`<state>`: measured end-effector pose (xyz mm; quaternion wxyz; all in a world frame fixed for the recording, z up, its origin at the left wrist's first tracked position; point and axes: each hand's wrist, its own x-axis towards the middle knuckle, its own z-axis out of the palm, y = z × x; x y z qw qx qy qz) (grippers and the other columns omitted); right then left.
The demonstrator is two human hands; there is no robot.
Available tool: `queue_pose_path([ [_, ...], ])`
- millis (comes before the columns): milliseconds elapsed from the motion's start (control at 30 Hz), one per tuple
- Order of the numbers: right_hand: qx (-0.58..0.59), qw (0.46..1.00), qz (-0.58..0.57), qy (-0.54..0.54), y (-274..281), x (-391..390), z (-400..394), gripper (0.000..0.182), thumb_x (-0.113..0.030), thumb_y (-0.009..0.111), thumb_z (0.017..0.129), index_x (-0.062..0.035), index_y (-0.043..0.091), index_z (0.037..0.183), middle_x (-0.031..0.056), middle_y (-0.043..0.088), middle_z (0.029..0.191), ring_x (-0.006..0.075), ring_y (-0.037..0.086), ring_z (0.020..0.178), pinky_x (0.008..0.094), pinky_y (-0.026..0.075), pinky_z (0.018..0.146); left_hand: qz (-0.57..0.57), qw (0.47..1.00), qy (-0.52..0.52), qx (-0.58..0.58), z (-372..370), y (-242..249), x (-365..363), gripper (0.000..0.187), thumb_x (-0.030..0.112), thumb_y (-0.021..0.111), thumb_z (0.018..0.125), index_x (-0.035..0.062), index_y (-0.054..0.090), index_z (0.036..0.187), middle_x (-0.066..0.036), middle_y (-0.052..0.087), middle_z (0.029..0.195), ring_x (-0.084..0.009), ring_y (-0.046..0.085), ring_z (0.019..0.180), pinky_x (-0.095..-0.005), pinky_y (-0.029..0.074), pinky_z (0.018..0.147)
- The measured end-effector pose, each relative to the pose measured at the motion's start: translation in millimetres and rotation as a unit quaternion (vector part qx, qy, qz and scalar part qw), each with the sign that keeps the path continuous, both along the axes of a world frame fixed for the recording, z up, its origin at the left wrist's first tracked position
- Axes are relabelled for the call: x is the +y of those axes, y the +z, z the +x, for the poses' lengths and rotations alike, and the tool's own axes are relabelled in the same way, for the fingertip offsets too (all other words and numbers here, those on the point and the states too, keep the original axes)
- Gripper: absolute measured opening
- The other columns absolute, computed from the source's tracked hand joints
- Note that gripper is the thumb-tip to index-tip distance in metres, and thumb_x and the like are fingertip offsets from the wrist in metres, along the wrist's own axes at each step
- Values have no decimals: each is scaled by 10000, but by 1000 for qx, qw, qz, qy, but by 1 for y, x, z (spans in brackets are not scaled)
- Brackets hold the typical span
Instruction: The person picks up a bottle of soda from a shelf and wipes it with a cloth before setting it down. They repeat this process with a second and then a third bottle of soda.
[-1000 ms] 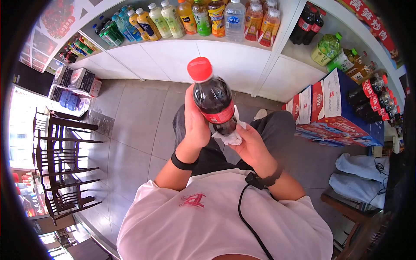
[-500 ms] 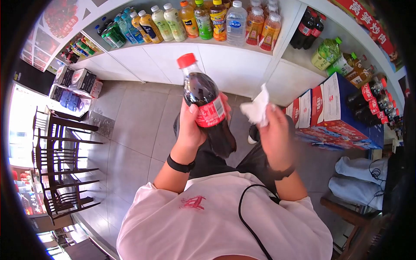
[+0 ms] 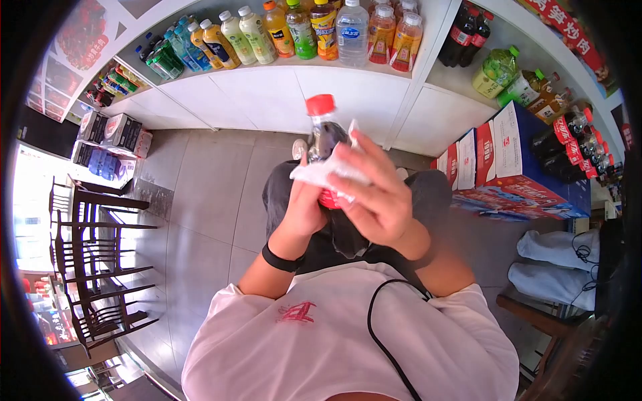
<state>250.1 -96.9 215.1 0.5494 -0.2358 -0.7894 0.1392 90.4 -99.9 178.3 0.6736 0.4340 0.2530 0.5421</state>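
Note:
A cola bottle [image 3: 328, 139] with a red cap and red label stands tilted in front of my knees, its dark lower part hanging between my legs. Wrapped round its middle from the left is my left hand [image 3: 307, 207]. My right hand [image 3: 374, 194] presses a white tissue [image 3: 328, 171] against the bottle's label and shoulder, its fingers curved over the tissue. Most of the label is hidden behind the tissue and my fingers.
Ahead, a white shelf [image 3: 267, 93] carries several drink bottles. Stacked cartons [image 3: 498, 150] stand at the right, with cola bottles [image 3: 575, 144] on top. Dark wooden chairs [image 3: 100, 234] line the left. A seated person's light trouser legs [image 3: 555, 267] show at the right.
My right hand has moved left with the tissue, from beside the bottle onto it. The bottle has shifted slightly right and lower, and its cap is more upright.

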Motion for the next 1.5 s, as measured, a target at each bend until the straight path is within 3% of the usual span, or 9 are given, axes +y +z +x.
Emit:
queue_pose_path([
  [100, -19, 999, 13, 26, -17, -17, -5, 298, -67, 703, 795, -46, 719, 1092, 155, 587, 1334, 456, 476, 1299, 503, 433, 1044, 10, 992, -4, -124, 6, 10, 10, 860, 660, 420, 927, 66, 250, 1525, -218, 334, 1522, -416, 364, 1382, -587, 379, 1089],
  [167, -14, 999, -3, 51, -27, -24, -4, 291, -55, 707, 791, -30, 718, 1081, 171, 586, 1331, 456, 480, 1295, 500, 444, 1034, -10, 971, -14, -237, 3, 13, 15, 809, 599, 490, 943, 56, 271, 1501, -197, 381, 1497, -386, 445, 1335, -532, 426, 1069],
  [567, 125, 986, -100, 35, -67, -57, 5, 303, 59, 680, 746, -25, 737, 1031, 206, 601, 1302, 398, 555, 1240, 452, 459, 1012, 48, 972, 163, -163, -5, 25, 17, 798, 652, 391, 946, 36, 340, 1450, -218, 507, 1358, -404, 567, 1173, -625, 419, 1021],
  [733, 127, 972, -195, 0, -65, -50, 27, 174, 41, 668, 737, -3, 637, 902, 144, 679, 1030, 265, 651, 885, 352, 518, 727, 73, 968, 225, -81, -5, 23, 24, 760, 596, 431, 960, 29, 325, 1455, -220, 487, 1380, -422, 516, 1236, -616, 400, 1052],
  [833, 93, 929, -357, -6, -48, -46, 37, 269, -24, 704, 784, -22, 603, 1032, 129, 657, 959, 247, 652, 864, 344, 516, 726, 148, 967, 209, 6, 4, 22, 18, 780, 544, 575, 926, -3, 337, 1429, -253, 479, 1373, -430, 514, 1250, -589, 443, 1029],
  [1000, -32, 978, -181, -100, -29, -27, 36, 538, -281, 846, 694, -37, 589, 1099, 134, 629, 930, 322, 628, 831, 383, 505, 731, 161, 978, 106, 77, 32, 20, 0, 1096, 555, 777, 772, 12, 172, 1507, -280, 489, 1369, -313, 518, 1266, -420, 403, 1067],
  [1233, -20, 963, -250, -101, -37, -29, 64, 507, -296, 858, 632, -62, 633, 1021, 132, 641, 886, 358, 627, 840, 430, 502, 731, 202, 963, -66, 168, 49, 18, 6, 917, 442, 745, 830, 20, 230, 1460, -259, 347, 1500, -321, 422, 1353, -446, 308, 1119],
  [1367, 7, 957, -221, -190, -42, -37, 102, 489, -263, 877, 625, -60, 647, 1006, 134, 651, 903, 341, 646, 836, 407, 515, 741, 276, 922, -125, 240, 47, 16, 24, 1006, 314, 753, 836, 19, 94, 1537, -255, 284, 1540, -345, 331, 1410, -431, 237, 1156],
  [1500, 81, 925, -212, -306, -35, -44, 177, 510, -257, 904, 649, -46, 683, 1056, 89, 708, 953, 231, 685, 865, 369, 528, 796, 185, 879, -141, 416, 13, -5, 33, 839, 282, 722, 851, 3, 275, 1504, -221, 368, 1507, -333, 329, 1422, -414, 237, 1163],
])
